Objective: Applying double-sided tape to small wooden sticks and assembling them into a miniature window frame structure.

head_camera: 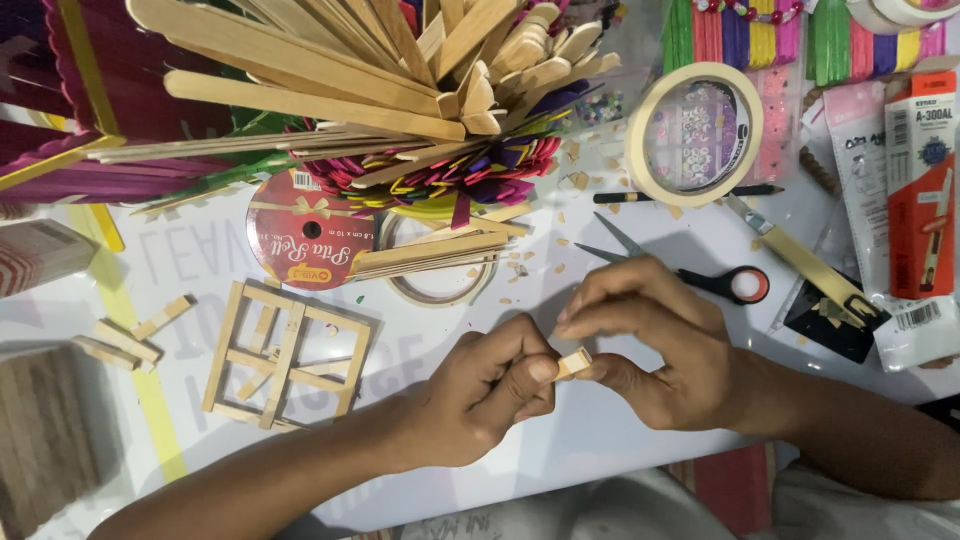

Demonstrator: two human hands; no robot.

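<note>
Right in front of you, both hands meet over the white surface point(600, 440), pinched on one short piece of wooden stick point(574, 363). Your left hand point(490, 395) is curled closed, thumb and forefinger clamping the near end of the piece; your right hand point(655, 345) closes on the far end, its fingertips bent down over it. The piece is held in the air between them, just above the surface, and only its pale cut end shows.

It looks light, thin and stiff, so it should need very little force. A piece this short is likely to snap or splinter along the grain if you bend it, and it could slip out of a loose pinch. Hold it by its flat faces, close to the ends, rather than by the narrow edges.

To your left, a little farther out, lies a square frame of glued sticks point(285, 355), flat on the surface, with a few loose cut stick pieces point(125, 340) well apart from it toward the edge. Beyond your right hand rest black-handled scissors point(700, 280), blades open, with wood chips scattered near them. Farther still sit a red ribbon reel point(310, 240), a roll of masking tape point(695, 135) and, at the back, a big fanned bundle of plain craft sticks point(380, 70) over coloured ones.
</note>
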